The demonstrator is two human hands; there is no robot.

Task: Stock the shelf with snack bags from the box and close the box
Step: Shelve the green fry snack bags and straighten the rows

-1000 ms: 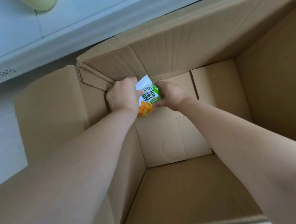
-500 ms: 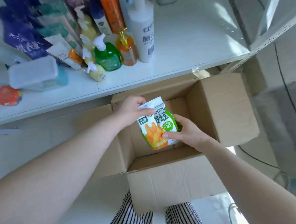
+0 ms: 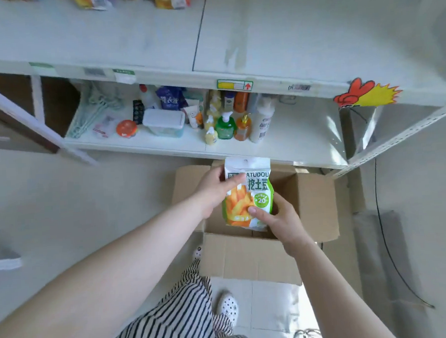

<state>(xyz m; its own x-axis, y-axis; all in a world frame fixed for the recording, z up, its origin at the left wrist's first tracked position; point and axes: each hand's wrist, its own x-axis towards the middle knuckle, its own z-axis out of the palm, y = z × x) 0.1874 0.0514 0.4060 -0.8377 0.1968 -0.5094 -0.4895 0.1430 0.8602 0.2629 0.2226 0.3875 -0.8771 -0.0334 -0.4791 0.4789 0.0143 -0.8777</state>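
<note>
The snack bag [image 3: 248, 193] is being held above the open box [image 3: 250, 256], pinched at its top edge by the left hand [image 3: 214, 193] and gripped at its lower corner by the right hand [image 3: 277, 217]. A slip is being risked: the film looks slick, and the upper shelf [image 3: 130, 36] calls for a long reach.

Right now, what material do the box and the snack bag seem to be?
Box: brown corrugated cardboard, matte, with creased flaps. Snack bag: probably thin plastic film, glossy and printed; both hands grip it.
</note>
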